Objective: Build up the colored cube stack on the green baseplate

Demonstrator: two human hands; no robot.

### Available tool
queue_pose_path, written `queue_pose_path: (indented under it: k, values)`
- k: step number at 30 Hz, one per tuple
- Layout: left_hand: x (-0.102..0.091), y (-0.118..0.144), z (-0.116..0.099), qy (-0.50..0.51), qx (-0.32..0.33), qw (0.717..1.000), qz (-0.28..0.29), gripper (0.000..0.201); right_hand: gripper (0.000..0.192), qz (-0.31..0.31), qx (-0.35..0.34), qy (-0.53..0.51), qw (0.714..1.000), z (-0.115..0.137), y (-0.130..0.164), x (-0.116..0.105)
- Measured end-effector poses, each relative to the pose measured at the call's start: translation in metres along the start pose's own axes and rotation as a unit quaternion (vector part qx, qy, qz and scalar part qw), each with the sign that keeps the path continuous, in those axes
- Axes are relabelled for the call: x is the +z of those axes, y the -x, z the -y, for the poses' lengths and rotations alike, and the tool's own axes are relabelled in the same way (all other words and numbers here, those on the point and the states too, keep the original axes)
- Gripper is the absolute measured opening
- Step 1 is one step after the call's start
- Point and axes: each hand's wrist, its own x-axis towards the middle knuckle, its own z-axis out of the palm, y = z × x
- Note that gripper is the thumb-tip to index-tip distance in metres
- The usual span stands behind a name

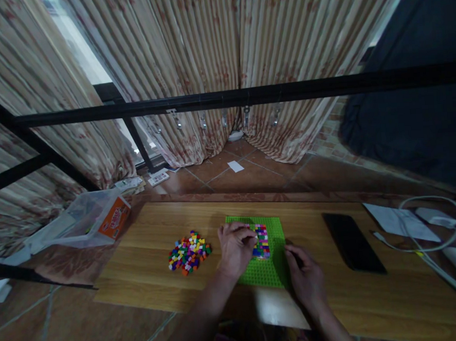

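A green studded baseplate [260, 278] lies on the wooden table in front of me. Rows of small multicoloured building bricks [262, 235] form a block on its upper middle part. My left hand [235, 246] is over the left side of that block, thumb and finger pinched together; whatever is between the fingertips is too small to make out. At the plate's right edge, my right hand [307, 277] is closed, with thumb and forefinger gripping the edge. Left of the plate, a loose pile of small coloured bricks [189, 252] is spread on the tabletop.
The table [137, 268] also carries a black phone-like slab [354, 242], a white sheet [399, 222] and a looped white cable [414, 244] at the right. A clear plastic box [88, 220] stands beyond its left end. A black metal rail [216, 99] runs across, before curtains.
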Motion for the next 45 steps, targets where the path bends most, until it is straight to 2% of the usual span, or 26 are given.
queue_pose_path:
  k: [13, 21, 24, 31, 38, 45]
  values:
    - [0.01, 0.0, -0.003, 0.033, -0.015, 0.999, -0.022, 0.018, 0.034, 0.009, -0.01, 0.014, 1.0, 0.001, 0.001, -0.003]
    - [0.009, 0.013, 0.0, -0.007, 0.02, 0.999, -0.026, 0.008, 0.038, 0.006, -0.01, 0.048, 0.999, -0.005, 0.0, -0.004]
    - [0.006, 0.017, -0.003, -0.03, 0.031, 0.998, -0.035, 0.011, 0.038, 0.004, -0.007, 0.05, 0.999, -0.003, 0.0, -0.004]
    - [0.007, 0.009, -0.009, -0.069, 0.008, 0.995, -0.078, 0.012, 0.038, 0.012, 0.0, 0.049, 0.999, -0.003, 0.0, -0.004]
    - [0.017, -0.003, -0.01, -0.105, -0.028, 0.993, -0.034, 0.029, 0.036, 0.019, 0.005, 0.046, 0.999, -0.003, 0.0, -0.003]
    - [0.02, -0.003, -0.009, -0.1, -0.043, 0.994, -0.012, 0.033, 0.034, 0.019, -0.002, 0.038, 0.999, 0.001, 0.001, -0.004]
